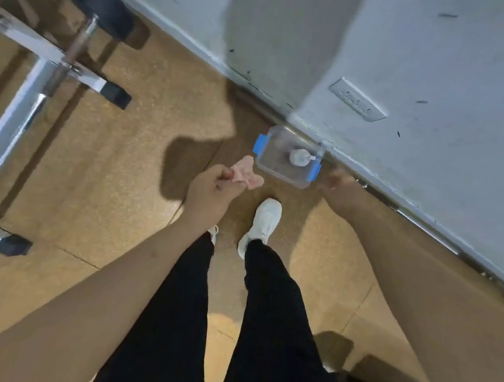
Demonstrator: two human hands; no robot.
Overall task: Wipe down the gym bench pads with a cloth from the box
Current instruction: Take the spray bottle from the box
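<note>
At frame centre, the left hand pinches a crumpled pink cloth, whose long axis runs rightward toward the clear box by the wall. The right hand, just right of the box, is blurred; I cannot tell its grip.

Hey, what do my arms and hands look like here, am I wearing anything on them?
The left forearm and right forearm are bare, no sleeves in view. The left hand wears no glove, watch or ring that shows. The right hand is blurred; no glove visible.
</note>
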